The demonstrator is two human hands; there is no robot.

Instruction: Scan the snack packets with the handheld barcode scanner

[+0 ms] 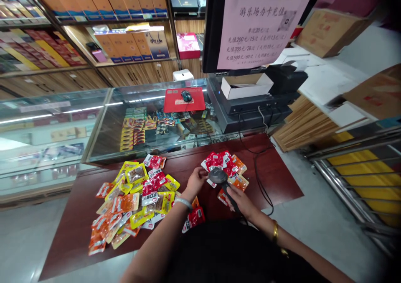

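Observation:
My right hand (pixel 240 200) grips the handle of a black barcode scanner (pixel 219 177), its head pointing left and up over the dark red table (pixel 275 178). My left hand (pixel 196 180) pinches a small red snack packet (pixel 210 182) just under the scanner head. Behind them lies a small pile of red and orange packets (pixel 226 162). A much larger heap of yellow, red and orange packets (pixel 134 195) spreads to the left of my left arm. One red packet (pixel 194 218) sits near the table's front edge.
The scanner cable (pixel 261 178) loops across the table to a cash register (pixel 250 103) with a monitor and a pink notice (pixel 257 24). A glass counter (pixel 103 120) holds a red mouse pad and mouse (pixel 186 95). Shelves of boxes behind; cardboard boxes and a metal rail at right.

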